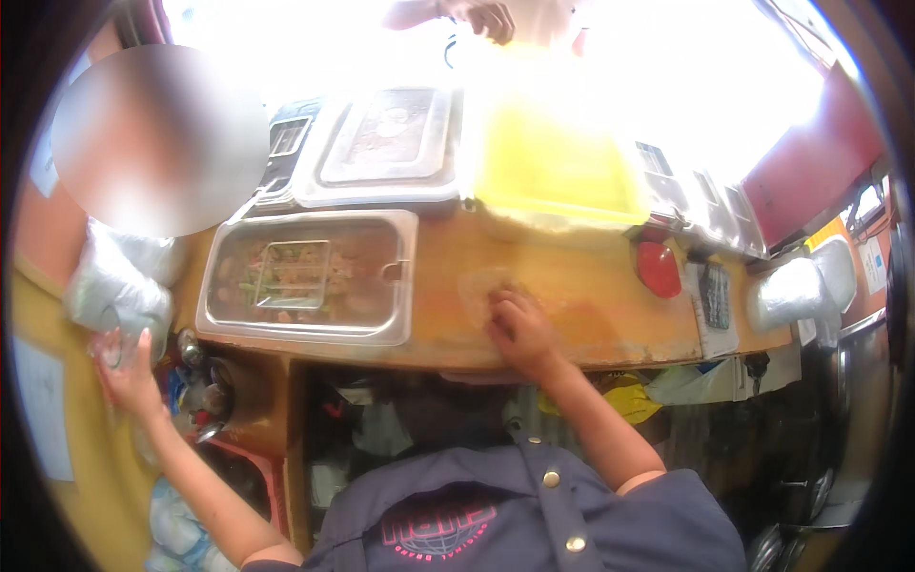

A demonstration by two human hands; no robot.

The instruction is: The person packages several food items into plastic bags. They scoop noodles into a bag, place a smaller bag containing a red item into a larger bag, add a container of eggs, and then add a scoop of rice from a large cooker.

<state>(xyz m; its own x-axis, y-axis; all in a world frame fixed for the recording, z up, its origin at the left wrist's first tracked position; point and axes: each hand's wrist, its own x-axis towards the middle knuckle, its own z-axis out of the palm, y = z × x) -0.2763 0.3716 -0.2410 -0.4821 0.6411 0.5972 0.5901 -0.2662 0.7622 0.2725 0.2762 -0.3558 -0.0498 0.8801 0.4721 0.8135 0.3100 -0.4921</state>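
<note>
At the left, my left hand (133, 379) has its thumb and fingers around a clear, rounded plastic piece (116, 353). It lies against the lower end of a plastic-wrapped bundle of clear items (124, 286). My right hand (519, 329) is over the middle of the wooden counter (438, 315), fingers curled on a thin see-through plastic piece (477, 291), its shape blurred. Between my hands stands a covered clear food pan (305, 276); chopped pinkish and green food shows through its lid.
Behind are a larger lidded container (381, 143) and a bright yellow tray (558, 172). Another person's hand (491, 19) is beyond the tray; a person stands far left. At right are a red object (658, 269), a calculator (715, 291) and wrapped plastic items (791, 296). Shelves lie below.
</note>
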